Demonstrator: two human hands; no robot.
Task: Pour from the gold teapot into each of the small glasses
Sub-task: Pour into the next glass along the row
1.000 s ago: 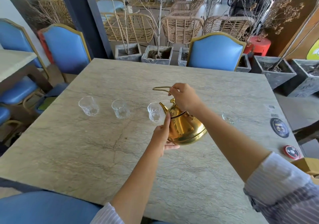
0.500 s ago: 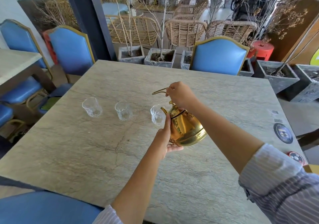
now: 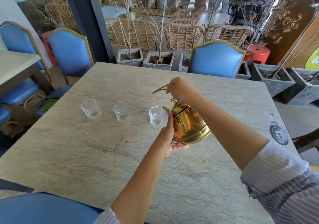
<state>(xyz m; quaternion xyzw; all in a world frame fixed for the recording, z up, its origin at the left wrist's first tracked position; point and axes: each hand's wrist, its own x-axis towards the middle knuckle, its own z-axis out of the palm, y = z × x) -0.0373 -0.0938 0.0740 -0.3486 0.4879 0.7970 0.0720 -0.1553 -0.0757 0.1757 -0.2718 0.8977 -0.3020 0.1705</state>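
The gold teapot [image 3: 189, 125] hangs tilted to the left above the stone table [image 3: 86, 146], its spout over the rim of the nearest small glass [image 3: 156, 116]. My right hand [image 3: 181, 89] is closed around the thin gold handle at the top. My left hand [image 3: 170, 137] cups the pot's underside and left flank. Two more small glasses stand in the same row further left, one in the middle [image 3: 121, 112] and one at the far left [image 3: 90, 108]. All three look clear inside. My right forearm hides the table right of the pot.
A round dark coaster [image 3: 278, 135] lies near the table's right edge. Blue padded chairs stand behind the table [image 3: 216, 59], at the left [image 3: 70, 51] and at the near edge [image 3: 43, 208]. Concrete planters and wicker chairs fill the background.
The teapot has tipped a little further left, its spout closer over the nearest glass. The camera view shifted, and the glass seen right of my forearm earlier is now hidden.
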